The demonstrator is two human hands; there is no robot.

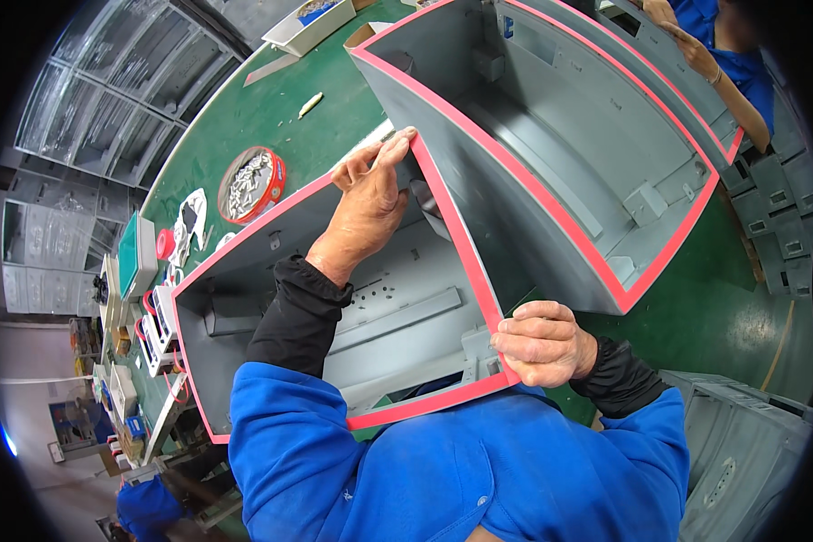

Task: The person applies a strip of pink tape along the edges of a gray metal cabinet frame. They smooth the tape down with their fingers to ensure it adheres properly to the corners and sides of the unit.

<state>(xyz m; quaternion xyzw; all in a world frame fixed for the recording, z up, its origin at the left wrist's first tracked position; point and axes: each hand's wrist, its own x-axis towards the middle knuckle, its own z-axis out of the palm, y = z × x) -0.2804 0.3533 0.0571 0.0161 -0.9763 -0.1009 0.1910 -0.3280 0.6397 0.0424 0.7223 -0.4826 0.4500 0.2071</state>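
An open grey metal cabinet (406, 262) lies in front of my body, with a pinkish-red strip (465, 239) running along its rim. My left hand (366, 203) reaches across the opening to the far right corner, its fingers closed over the red-edged rim. At the near right corner, my right hand (546, 343) is closed on the same rim, fingers curled on top; its thumb is mostly hidden. Inside the cabinet are a long raised bar and a cluster of small holes. A second grey cabinet (551, 117) with the same red edging stands right beside it.
The cabinets rest on a green table (321, 131). On it, a round red tub (251, 185) holds small pale pieces, and a white bin (309, 29) stands at the back. At upper right are a co-worker's hands (696, 54). More grey metal housings (741, 452) stand at lower right.
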